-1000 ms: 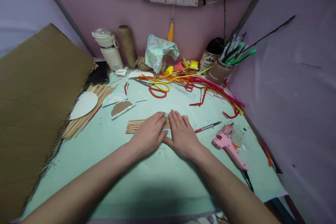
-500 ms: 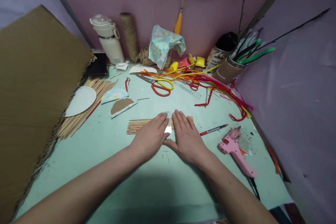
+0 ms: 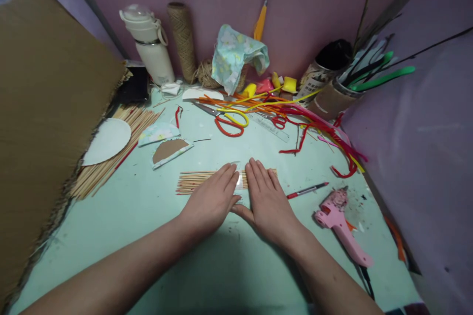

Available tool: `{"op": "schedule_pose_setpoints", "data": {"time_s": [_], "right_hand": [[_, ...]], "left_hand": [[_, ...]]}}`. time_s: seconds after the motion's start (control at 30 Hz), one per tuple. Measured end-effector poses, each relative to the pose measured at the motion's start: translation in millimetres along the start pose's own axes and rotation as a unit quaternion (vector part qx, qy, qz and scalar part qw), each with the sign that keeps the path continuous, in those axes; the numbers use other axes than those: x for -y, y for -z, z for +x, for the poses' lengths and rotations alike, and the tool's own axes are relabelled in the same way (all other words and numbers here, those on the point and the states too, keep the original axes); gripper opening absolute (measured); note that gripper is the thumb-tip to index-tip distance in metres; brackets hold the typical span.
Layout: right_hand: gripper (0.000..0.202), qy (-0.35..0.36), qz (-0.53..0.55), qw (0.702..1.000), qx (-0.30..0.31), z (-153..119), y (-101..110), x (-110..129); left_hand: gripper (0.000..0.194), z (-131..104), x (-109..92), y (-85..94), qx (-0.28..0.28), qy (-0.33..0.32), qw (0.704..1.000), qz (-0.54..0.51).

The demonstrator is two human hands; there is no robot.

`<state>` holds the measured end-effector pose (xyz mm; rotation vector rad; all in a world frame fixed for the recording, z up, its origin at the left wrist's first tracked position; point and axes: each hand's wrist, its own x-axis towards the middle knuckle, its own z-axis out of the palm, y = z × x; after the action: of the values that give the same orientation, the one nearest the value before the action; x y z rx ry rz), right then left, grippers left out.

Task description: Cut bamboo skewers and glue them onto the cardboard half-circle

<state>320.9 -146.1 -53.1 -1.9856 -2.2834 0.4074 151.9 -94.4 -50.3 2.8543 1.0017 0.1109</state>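
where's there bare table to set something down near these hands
Bare tabletop shows between the cardboard and left forearm, and between both forearms. A slimmer strip lies between the stick bundle and big scissors. Crowded: the back, with bottle and fuzzy stems; glue gun at right.

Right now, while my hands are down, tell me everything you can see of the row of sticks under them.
The row of sticks is many thin, pale tan rods that look like wood, some with reddish marks near the left end. They lie flat, side by side, running left to right on the pale green table. A clear, shiny strip crosses them. The left hand and right hand rest over them, hiding much of their length; both ends show.
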Motion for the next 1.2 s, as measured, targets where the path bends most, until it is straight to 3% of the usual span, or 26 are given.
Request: {"op": "schedule_pose_setpoints", "data": {"time_s": [0.57,1.2], "right_hand": [[0.088,0.004,-0.013,1.0,-0.001,-1.1,-0.2,-0.2],[0.093,0.004,-0.005,1.0,-0.003,-1.4,1.6,-0.4]], "left_hand": [[0.042,-5.1,-0.5,-10.9,-0.077,-0.006,0.997,0.03],[0.043,-4.2,-0.8,-11.8,-0.04,0.018,0.999,-0.009]]}}
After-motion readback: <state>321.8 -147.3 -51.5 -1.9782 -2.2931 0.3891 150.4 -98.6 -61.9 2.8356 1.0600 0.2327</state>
